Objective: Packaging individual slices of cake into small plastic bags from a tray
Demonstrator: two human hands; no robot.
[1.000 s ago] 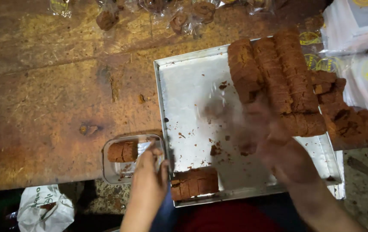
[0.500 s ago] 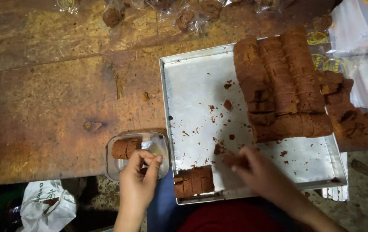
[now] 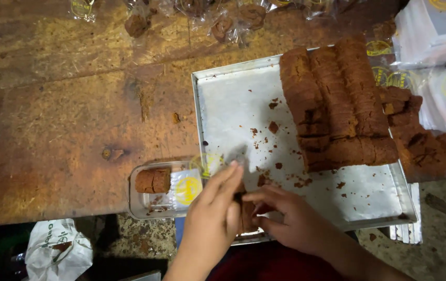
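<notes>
My left hand point(image 3: 213, 213) and my right hand point(image 3: 290, 218) meet at the near left corner of a metal baking tray point(image 3: 233, 104). Together they grip a short stack of brown cake slices point(image 3: 247, 214), mostly hidden between the fingers. Just left of my left hand sits a clear plastic box point(image 3: 163, 204) with a yellow-marked lid and a small stack of brown slices point(image 3: 153, 181) inside. Long rows of sliced brown cake point(image 3: 332, 99) lie on the tray's far right part, with crumbs scattered over the bare metal.
The tray rests on a worn wooden table point(image 3: 51, 130). Wrapped brown pieces in clear film point(image 3: 223, 23) lie along the far edge. White packages with yellow marks point(image 3: 441, 57) stand at the right. More brown cake chunks point(image 3: 421, 140) lie beside the tray. A white bag point(image 3: 59, 252) hangs below.
My left hand left the plastic box and moved right to the tray corner. My right hand came down from the cake rows, and both hands closed on the slices there.
</notes>
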